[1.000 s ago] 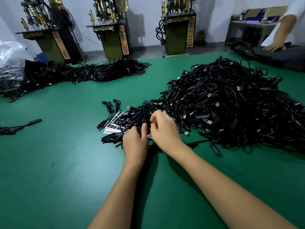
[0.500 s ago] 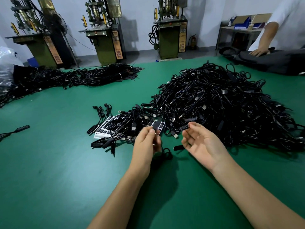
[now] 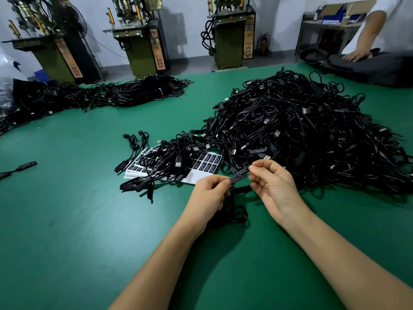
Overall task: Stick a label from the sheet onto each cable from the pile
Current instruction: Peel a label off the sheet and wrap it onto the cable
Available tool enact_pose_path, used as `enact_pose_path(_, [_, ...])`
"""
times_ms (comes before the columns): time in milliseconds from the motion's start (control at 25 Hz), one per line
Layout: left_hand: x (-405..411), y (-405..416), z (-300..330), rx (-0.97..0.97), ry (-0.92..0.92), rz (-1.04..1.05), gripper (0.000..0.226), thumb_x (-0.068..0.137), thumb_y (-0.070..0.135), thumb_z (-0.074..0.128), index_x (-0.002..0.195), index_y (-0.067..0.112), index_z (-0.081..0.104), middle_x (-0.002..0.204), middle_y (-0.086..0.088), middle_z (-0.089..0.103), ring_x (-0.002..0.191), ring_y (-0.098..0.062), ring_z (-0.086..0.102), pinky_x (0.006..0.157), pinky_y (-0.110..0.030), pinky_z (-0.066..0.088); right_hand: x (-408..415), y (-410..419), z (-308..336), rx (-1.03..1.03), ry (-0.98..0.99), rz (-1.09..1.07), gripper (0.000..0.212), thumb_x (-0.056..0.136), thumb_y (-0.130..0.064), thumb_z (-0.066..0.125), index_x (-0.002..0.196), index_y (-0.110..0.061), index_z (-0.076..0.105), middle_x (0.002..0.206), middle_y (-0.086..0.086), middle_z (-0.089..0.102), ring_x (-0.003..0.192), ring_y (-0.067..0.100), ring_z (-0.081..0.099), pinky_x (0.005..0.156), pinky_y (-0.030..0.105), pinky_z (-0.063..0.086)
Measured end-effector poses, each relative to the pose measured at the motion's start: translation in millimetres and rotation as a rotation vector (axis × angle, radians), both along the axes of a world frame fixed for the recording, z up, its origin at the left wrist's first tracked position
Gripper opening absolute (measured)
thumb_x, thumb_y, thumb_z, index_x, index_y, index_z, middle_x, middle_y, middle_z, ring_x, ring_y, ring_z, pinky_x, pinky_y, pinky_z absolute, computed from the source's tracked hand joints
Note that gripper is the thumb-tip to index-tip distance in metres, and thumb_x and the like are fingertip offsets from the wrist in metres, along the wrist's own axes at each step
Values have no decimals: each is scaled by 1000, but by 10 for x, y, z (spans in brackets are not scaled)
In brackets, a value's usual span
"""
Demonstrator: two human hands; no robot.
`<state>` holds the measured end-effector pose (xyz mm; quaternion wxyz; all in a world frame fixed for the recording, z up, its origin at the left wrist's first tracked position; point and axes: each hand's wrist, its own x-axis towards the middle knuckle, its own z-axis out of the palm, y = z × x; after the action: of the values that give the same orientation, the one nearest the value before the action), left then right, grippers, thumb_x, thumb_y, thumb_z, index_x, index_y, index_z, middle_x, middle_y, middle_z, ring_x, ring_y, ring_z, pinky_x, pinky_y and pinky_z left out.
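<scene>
Factory workshop: green machines behind a cable-heaped worktable.

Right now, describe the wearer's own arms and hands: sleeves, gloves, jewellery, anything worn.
Both forearms are bare as far as the view reaches; no sleeve shows on either. The left hand and the right hand wear no gloves. No ring, watch or bracelet shows on the fingers or wrists. The nails look short and unpainted.

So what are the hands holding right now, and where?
The left hand pinches a black cable at its flat block; the right hand pinches a label by its right end.
</scene>
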<state>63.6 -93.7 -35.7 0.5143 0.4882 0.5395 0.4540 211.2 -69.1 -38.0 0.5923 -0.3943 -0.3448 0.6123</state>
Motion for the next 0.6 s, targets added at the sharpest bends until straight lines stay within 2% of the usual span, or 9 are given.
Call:
enact_pose_path(160, [-16, 13, -1, 2, -69, -32, 19, 96, 3, 48, 87, 9, 64, 55, 9, 52, 38, -2, 29, 39, -14, 21, -20, -8, -16, 11, -36, -25, 18, 84, 2, 65, 81, -15, 61, 66, -5, 62, 63, 6, 56, 59, 18, 44])
enact_pose_path(320, [-31, 16, -13, 3, -82, -31, 19, 95, 4, 49, 85, 11, 64, 58, 7, 54, 40, -3, 29, 39, -15, 20, -34, -25, -37, 52, -106, -54, 17, 83, 1, 67, 80, -14, 61, 66, -7, 64, 64, 6, 57, 62, 21, 43])
enact_pose_path(480, [-40, 23, -28, -8, -48, -4, 21, 95, 6, 52, 81, 14, 65, 58, 8, 57, 40, -3, 32, 40, -15, 25, -70, -53, -69, 151, -238, -86, 18, 81, 0, 70, 79, -15, 61, 70, -8, 67, 68, 4, 61, 61, 16, 46])
enact_pose_path(600, [-32, 28, -24, -34, -70, 1, 17, 95, 5, 51, 86, 12, 64, 58, 7, 59, 40, -3, 33, 41, -15, 25, -81, -44, -90, 174, -268, -117, 19, 82, 1, 70, 78, -15, 61, 71, -9, 67, 70, 1, 62, 61, 14, 47])
